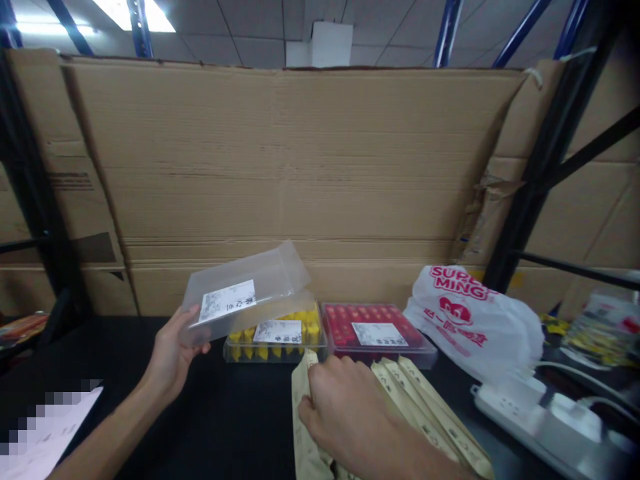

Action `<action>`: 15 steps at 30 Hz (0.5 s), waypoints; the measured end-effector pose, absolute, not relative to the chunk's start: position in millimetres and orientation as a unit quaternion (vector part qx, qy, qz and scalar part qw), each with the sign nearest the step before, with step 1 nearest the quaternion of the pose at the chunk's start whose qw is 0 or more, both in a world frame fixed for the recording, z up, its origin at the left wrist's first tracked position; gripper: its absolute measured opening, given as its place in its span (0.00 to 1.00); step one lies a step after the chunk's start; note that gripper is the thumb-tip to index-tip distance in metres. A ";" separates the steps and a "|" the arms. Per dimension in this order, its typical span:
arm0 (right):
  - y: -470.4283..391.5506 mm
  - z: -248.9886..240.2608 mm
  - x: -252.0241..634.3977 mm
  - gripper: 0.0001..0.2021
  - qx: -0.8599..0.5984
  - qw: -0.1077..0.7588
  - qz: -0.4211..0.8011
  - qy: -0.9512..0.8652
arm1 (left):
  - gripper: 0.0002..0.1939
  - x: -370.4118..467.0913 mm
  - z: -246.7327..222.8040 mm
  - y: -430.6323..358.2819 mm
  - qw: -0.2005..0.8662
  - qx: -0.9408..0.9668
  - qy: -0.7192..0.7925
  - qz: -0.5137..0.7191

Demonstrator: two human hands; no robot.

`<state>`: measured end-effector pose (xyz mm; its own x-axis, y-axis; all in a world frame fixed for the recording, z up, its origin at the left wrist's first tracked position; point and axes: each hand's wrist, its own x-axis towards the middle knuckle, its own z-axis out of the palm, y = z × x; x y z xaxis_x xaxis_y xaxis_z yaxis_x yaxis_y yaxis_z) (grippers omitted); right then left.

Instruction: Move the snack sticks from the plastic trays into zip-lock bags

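My left hand (173,357) holds a translucent plastic box (250,287) by its left end, tilted above the table; it bears a white label. Closed around the top of a pale green packet (305,427) is my right hand (345,400), at the front centre. More long pale packets (430,413) lie side by side to its right, partly under my forearm. Behind them sit a clear box with yellow pieces (273,333), partly covered by the held box, and a clear box with red pieces (370,327), both labelled.
A white plastic bag (475,320) with red print lies at the right, behind a white power strip (545,420) with plugs and cables. A paper sheet (55,433) lies front left. Cardboard (300,167) stands behind, between dark rack posts.
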<state>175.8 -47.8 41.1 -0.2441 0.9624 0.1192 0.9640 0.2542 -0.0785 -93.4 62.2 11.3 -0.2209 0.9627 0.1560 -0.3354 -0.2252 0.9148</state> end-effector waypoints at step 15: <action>-50.7 28.4 205.4 0.14 -0.474 0.394 0.048 -0.786 | 0.27 -78.6 1.7 49.8 0.450 0.411 0.389 0.691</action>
<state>205.4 -50.7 28.4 -0.2389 0.7829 0.5745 0.7075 0.5455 -0.4492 -78.6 49.8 1.7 -0.2575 0.9416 0.2171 -0.3016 -0.2918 0.9077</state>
